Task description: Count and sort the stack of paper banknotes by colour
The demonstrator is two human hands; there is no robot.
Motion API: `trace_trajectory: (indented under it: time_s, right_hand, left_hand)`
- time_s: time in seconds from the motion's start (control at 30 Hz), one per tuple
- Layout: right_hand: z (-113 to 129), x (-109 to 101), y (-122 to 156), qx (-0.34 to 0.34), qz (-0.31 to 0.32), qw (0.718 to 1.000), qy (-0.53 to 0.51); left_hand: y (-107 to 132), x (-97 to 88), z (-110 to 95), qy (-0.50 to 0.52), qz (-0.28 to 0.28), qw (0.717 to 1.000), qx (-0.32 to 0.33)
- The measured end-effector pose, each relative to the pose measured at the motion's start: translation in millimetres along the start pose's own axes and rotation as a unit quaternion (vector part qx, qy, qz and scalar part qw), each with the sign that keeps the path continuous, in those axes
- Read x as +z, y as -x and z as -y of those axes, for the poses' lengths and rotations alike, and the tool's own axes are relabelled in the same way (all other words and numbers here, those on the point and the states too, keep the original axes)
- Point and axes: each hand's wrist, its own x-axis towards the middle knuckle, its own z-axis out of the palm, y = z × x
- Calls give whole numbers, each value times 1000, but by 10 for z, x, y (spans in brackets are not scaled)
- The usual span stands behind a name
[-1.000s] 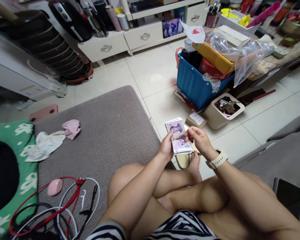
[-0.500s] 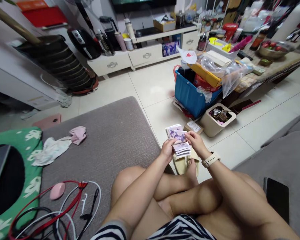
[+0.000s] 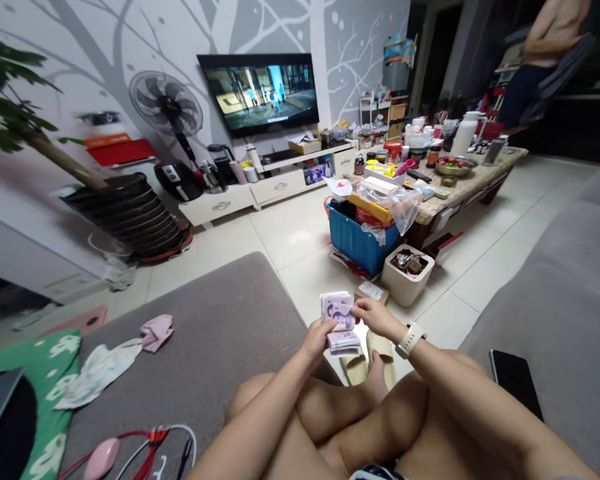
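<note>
A folded stack of purple banknotes (image 3: 343, 341) is gripped in my left hand (image 3: 316, 341), above my crossed legs. The notes bend over the fingers, one part fanned upward and the other hanging down toward me. My right hand (image 3: 375, 316), with a cream-banded watch on its wrist, pinches the right edge of an upper note between thumb and fingers. Both hands are closed. Below the notes, a pair of beige slippers (image 3: 380, 347) is on the floor, with my bare foot beside them.
A black phone (image 3: 516, 383) lies on the grey sofa at right. Cables and a pink mouse (image 3: 101, 459) are at lower left, near crumpled cloths (image 3: 103, 370). Ahead stand a bin (image 3: 405, 283), a blue crate (image 3: 357, 233) and a cluttered table (image 3: 505, 160). Another person (image 3: 550, 53) stands at far right.
My view has tilted up, bringing the television, fan and another person into sight. Both hands stay on the banknotes, and my right hand still holds a note's edge.
</note>
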Motion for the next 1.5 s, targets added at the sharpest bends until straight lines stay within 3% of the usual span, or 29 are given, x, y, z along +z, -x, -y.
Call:
trace_trajectory:
  time_s: [0.2, 0.37, 0.5, 0.8, 1.2, 1.5]
  right_hand:
    - [-355, 307, 145, 36, -9, 999, -37]
    - [-501, 396, 50, 36, -97, 993, -61]
    - [-558, 437, -16, 36, -105, 988, -103]
    - [-479, 453, 29, 20, -98, 990, -104]
    - [-494, 493, 94, -2, -97, 986, -132]
    - [-311, 498, 166, -18, -62, 983, -169]
  left_hand:
    - [90, -126, 304, -3, -24, 1000, -12]
    - [-32, -92, 327, -3, -30, 1000, -4]
    - [-59, -119, 350, 8, -47, 999, -14]
    - [18, -77, 399, 51, -85, 995, -30]
    - [5, -61, 379, 130, -86, 988, -6]
    - [-2, -86, 392, 109, -108, 988, 3]
